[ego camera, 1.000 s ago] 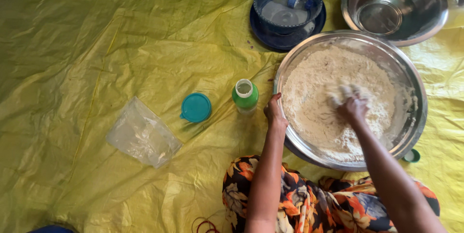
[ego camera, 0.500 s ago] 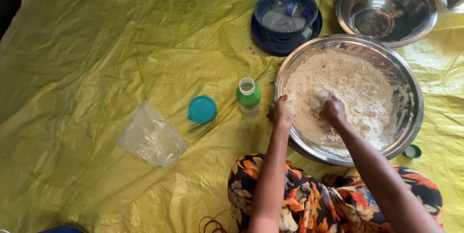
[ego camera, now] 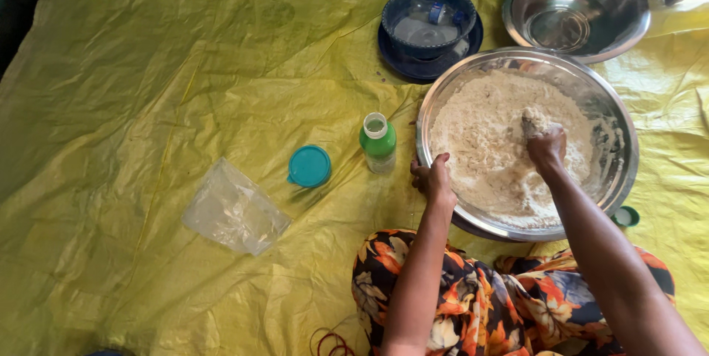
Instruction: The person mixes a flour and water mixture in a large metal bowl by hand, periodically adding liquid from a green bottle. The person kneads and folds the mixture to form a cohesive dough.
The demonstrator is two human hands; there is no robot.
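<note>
This looks like home cooking done on the floor: a crinkled yellow plastic sheet (ego camera: 148,68) is spread out as the work surface, and the person sits on it in a flowered skirt (ego camera: 509,304). Around them stand a wide metal bowl (ego camera: 617,171) of flour, a second metal bowl (ego camera: 576,9), a blue bowl (ego camera: 428,20) on a plate and a small green bottle (ego camera: 379,142).

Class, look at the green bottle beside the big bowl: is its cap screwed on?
No. The green bottle stands open-mouthed, and a teal lid lies apart on the yellow sheet.
</note>
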